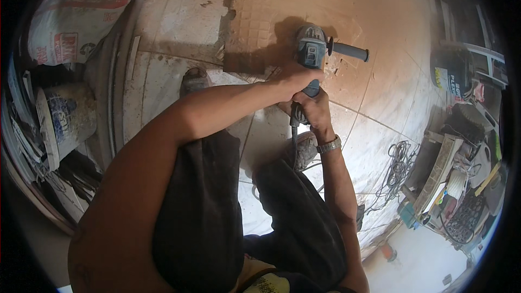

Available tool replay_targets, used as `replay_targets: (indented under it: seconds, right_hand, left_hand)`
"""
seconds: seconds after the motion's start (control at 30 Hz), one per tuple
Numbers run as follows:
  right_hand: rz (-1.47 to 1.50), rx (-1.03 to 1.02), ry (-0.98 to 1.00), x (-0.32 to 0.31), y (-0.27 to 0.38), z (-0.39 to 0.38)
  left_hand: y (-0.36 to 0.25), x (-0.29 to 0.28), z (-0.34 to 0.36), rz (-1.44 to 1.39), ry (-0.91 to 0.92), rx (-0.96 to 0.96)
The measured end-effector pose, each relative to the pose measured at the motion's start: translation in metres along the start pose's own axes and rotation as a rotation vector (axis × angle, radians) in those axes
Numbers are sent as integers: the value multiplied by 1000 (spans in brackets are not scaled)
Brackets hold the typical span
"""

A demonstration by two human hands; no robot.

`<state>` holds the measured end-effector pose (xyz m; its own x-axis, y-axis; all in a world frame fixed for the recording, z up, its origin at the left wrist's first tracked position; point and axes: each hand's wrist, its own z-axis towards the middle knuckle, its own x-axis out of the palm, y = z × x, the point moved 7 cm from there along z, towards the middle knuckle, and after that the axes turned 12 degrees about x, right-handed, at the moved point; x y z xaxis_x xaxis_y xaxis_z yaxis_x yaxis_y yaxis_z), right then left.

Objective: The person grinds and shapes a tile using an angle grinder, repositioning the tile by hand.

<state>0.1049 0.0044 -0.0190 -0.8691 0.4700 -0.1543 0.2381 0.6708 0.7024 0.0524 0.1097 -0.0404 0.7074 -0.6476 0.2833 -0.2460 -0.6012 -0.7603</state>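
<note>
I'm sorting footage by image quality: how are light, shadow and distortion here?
In the head view, glare bleaches the pale floor tiles between the dark trouser legs; in the head view, a dark shadow lies left of the grey power tool with its black side handle; in the head view, fisheye distortion bends edges near the black rim.

the place looks like a rough workshop or a room under building work; which one cannot be told. a dusty, stained tiled floor (382, 97) shows it, as does a power tool (311, 49) with a side handle at one o'clock. a bulging sack (78, 19) lies at ten o'clock, a smeared bucket (76, 114) at nine, a tangled dark cable (399, 168) past three, and heaped clutter (457, 183) towards four.
</note>
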Motion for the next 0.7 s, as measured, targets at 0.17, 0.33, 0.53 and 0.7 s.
replay_targets:
  seconds: [0.17, 0.33, 0.53, 0.7]
  right_hand:
    - [-16, 7, -25, -2, -11, 2]
    - [38, -53, 103, 23, -1, 4]
    - [-26, -22, 136, 33, 6, 19]
    - [8, -42, 201, 37, 16, 22]
  left_hand:
    - [-8, 0, -2, 47, 69, 14]
    - [9, -24, 0, 28, -61, 33]
    - [2, -45, -1, -54, -154, 71]
    - [-2, -44, 5, -82, -158, 32]
